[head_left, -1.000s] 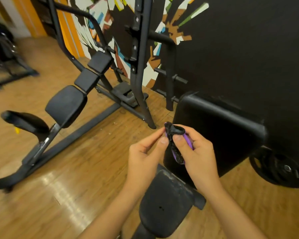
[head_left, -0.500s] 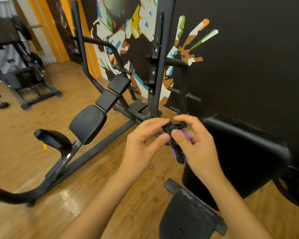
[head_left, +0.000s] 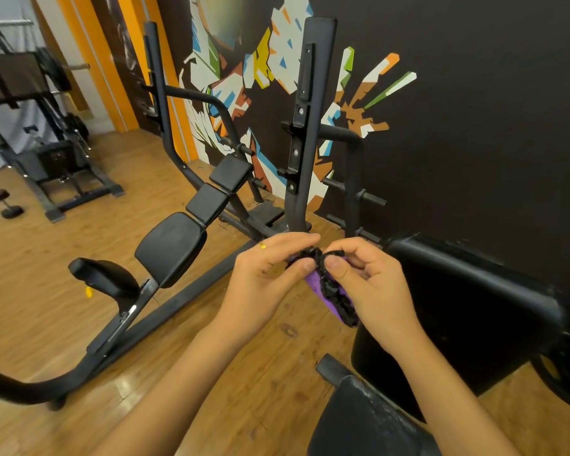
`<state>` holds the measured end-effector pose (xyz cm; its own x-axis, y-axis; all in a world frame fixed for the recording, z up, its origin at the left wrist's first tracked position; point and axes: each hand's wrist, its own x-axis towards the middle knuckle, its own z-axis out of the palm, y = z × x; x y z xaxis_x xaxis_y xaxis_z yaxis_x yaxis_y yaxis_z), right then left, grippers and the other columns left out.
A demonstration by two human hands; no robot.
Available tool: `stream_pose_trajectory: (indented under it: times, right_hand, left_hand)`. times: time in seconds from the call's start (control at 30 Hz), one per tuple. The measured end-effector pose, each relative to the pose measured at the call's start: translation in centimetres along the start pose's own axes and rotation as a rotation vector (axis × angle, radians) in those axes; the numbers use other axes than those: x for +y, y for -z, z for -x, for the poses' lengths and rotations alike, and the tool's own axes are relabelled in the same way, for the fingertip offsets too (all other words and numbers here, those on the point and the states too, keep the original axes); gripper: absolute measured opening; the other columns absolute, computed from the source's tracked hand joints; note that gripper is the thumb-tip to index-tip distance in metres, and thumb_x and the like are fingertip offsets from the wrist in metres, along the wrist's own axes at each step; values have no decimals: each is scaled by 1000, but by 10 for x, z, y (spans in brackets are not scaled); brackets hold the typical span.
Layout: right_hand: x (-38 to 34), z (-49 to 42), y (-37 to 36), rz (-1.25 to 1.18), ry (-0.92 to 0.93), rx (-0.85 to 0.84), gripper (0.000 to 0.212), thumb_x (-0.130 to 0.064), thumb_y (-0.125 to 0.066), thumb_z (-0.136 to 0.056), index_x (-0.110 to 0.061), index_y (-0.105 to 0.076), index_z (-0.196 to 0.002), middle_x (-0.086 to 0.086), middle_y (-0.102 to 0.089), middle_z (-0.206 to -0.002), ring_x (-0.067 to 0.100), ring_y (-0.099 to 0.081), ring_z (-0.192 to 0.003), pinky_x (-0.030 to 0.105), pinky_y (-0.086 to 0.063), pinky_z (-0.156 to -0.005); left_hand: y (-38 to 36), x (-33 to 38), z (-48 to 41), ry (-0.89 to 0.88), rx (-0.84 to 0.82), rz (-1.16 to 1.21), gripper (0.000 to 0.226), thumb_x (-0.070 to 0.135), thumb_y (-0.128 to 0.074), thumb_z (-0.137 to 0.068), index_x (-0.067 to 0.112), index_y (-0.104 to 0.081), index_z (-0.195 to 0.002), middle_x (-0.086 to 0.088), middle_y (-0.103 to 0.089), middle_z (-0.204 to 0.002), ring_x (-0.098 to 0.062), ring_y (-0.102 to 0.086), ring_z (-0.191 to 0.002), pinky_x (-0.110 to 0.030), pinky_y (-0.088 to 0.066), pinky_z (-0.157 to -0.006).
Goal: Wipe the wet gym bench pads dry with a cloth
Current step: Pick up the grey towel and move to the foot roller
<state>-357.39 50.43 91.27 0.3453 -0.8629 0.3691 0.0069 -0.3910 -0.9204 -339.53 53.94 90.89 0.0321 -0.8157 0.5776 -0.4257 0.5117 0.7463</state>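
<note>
Ok so rn the cloth (head_left: 331,291) is up in mid-air over the wood floor (head_left: 46,307), bunched between both hands, not touching any pad yet. The left hand (head_left: 267,281) pinches the top of the wad w/ thumb + fingertips. The right hand (head_left: 375,287) pinches it too, thumb on the black trim and fingers curled over, so neither one is spread flat. Cloth is purple w/ black edging, scrunched into a strip; its long axis runs from the pinch down and to the right, along the right palm. Looks to me like it's being sorted out/opened, so wiping hasn't started imo. The bit that matters: the big angled pad (head_left: 474,307) sits just right of and below the hands, w/ the small seat pad (head_left: 369,426) straight below them, so the right hand is the nearer one for both. The incline bench pad (head_left: 171,248) is well off to the left, closer to the left hand. Can't tell from here which pads are actually wet, tbh. I'd guess right-side pad first, cloth flattened out before it goes down.
</note>
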Motion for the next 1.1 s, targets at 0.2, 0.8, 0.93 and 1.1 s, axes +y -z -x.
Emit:
stream_pose_trajectory:
  times: [0.2, 0.8, 0.93, 1.1]
  right_hand:
    - [5, -9, 6, -9, -27, -20, 13, -10, -64, -95, -15, -72, -105, -9, -74, -96, 7, -72, -94, 19, -56, -76]
    - [31, -41, 34, -329, -206, 73, 26, -32, -53, -95, -11, -66, -105, 12, -71, -110, 33, -69, -106, 45, -59, -87]
    - [28, -42, 22, -268, -163, 18, 28, -33, -54, -91, -11, -67, -103, 7, -72, -99, 25, -70, -93, 38, -58, -84]
    - [23, -41, 17, -336, -192, 9, 33, -33, -53, -92, -8, -64, -110, 8, -70, -104, 28, -69, -101, 46, -56, -92]
  left_hand:
    - [-4, -5, -12, -18, -10, 4, 18, 19, -69, -91, 12, -77, -107, 4, -74, -111, -13, -65, -117, -34, -52, -101]
    - [5, -33, -19, 338, 13, 298, 19, 26, -59, -99, 12, -61, -113, -6, -75, -102, -27, -74, -97, -39, -60, -89]
    - [-12, -26, -19, 384, -96, 108, 44, 52, -73, -85, 27, -65, -121, 8, -74, -104, -10, -71, -98, -33, -55, -92]
    - [-19, -27, -19, 384, -180, -81, 38, 40, -81, -80, 33, -69, -115, 15, -71, -95, -5, -70, -90, -44, -57, -90]
